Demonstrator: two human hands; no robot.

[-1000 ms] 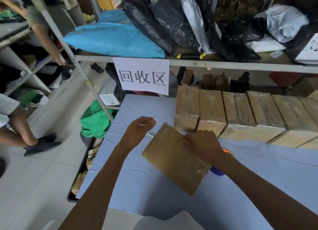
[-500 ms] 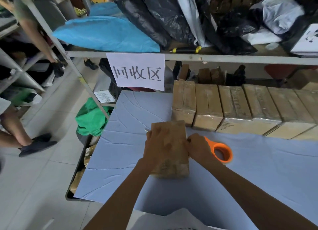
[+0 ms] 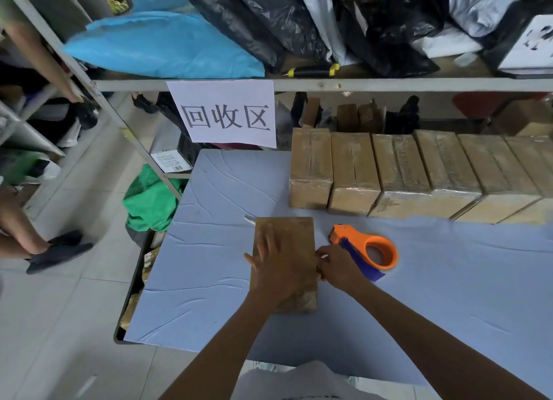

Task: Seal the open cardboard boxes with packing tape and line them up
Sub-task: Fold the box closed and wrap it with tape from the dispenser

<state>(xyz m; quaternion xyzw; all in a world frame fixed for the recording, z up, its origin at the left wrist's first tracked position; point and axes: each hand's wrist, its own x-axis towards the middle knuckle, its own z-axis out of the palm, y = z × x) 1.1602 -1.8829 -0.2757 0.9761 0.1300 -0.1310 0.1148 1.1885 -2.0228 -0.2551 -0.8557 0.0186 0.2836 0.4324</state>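
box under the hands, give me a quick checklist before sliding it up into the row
1. Box flat on the table: ok.
2. Left hand pressing flat on the box top: ok.
3. Right hand at the box's right edge, fingers curled there; grip or tape smoothing: cannot tell.
4. Tape fully sealed along the seam: cannot tell, hands cover it.
5. Free spot left of the row: ok, bare cloth beside the leftmost box.
6. Dispenser out of the path: ok, it lies right of the box.
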